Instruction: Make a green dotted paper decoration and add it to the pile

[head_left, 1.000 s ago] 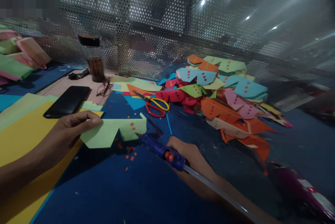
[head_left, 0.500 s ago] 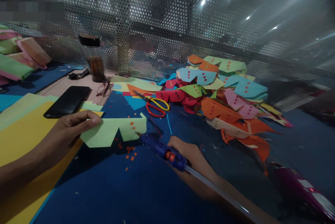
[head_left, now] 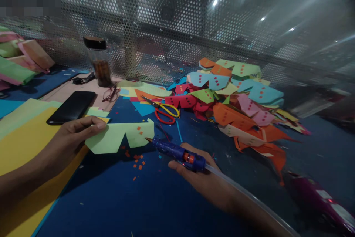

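Note:
A pale green paper cutout (head_left: 107,139) with notches is pinched at its left end between the thumb and fingers of my left hand (head_left: 85,129). Two small orange paper squares (head_left: 140,130) show on its right part. My right hand (head_left: 203,176) grips a blue hot glue gun (head_left: 177,152), its thumb stretched out below the barrel. A long clear glue stick (head_left: 244,190) runs out of the gun's back. The nozzle tip is by the cutout's right part; whether it touches I cannot tell. Several loose orange squares (head_left: 140,167) lie on the blue table below.
Scissors (head_left: 166,113) with red and yellow handles lie beyond the cutout. A heap of coloured paper cutouts (head_left: 230,92) stands at the right, near a purple device (head_left: 321,200). A black phone (head_left: 72,107), a lidded jar (head_left: 100,63) and yellow sheets (head_left: 36,148) are left.
The glue gun and my right hand have moved a little to the right, and that thumb now shows below the gun. The cutout has shifted slightly up.

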A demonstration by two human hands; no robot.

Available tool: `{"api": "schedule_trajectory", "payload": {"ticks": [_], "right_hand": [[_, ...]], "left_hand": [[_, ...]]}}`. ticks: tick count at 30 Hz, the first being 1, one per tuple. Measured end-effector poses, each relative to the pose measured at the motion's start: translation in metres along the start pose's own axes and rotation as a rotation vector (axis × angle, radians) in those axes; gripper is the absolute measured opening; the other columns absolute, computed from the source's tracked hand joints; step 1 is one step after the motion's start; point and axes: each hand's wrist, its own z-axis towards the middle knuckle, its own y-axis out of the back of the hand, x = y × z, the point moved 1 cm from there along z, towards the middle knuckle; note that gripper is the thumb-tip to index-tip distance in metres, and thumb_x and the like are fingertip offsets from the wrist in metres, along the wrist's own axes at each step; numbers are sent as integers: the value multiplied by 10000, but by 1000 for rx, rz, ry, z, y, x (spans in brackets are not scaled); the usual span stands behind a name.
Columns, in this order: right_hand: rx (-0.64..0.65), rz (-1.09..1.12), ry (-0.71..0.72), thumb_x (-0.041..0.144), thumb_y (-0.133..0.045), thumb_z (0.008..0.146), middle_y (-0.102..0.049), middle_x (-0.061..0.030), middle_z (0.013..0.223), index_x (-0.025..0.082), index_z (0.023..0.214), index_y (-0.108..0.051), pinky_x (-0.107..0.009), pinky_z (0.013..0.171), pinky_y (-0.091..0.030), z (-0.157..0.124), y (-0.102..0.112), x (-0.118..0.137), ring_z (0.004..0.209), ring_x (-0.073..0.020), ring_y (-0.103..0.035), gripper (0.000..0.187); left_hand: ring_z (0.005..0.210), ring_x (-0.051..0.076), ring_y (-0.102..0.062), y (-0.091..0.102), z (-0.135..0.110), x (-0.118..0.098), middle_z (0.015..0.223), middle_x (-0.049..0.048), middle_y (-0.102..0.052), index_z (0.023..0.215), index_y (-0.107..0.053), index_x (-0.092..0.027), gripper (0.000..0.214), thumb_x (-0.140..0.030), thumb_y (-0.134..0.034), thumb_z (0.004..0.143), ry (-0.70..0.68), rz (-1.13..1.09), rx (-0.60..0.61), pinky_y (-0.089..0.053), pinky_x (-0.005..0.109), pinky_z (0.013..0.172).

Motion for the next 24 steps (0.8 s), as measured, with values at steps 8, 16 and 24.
{"api": "schedule_trajectory", "payload": {"ticks": [8,16,24], "right_hand": [[34,-40,-76,501,-679,841,-526,26,690,239,743,-550,-232,535,-408,0,-4,-5,629,-146,-505,308],[140,-174,-3,465,-678,884,-628,31,746,226,776,-589,-251,617,-402,4,-5,-11,680,-143,-570,277],[213,-234,-20,417,-667,911,-588,44,728,222,781,-561,-238,607,-348,4,-5,-9,640,-121,-521,257]], "left_hand": [[612,125,-554,5,4,4,711,-19,-667,771,-733,-209,335,-499,-855,659,18,-30,-26,-418,175,494],[636,112,-562,7,5,5,736,-25,-655,772,-716,-205,360,-511,-866,657,36,-50,-32,-432,159,517],[623,106,-571,6,6,4,724,-28,-664,760,-728,-207,353,-496,-884,631,13,-55,-34,-439,147,503]]}}
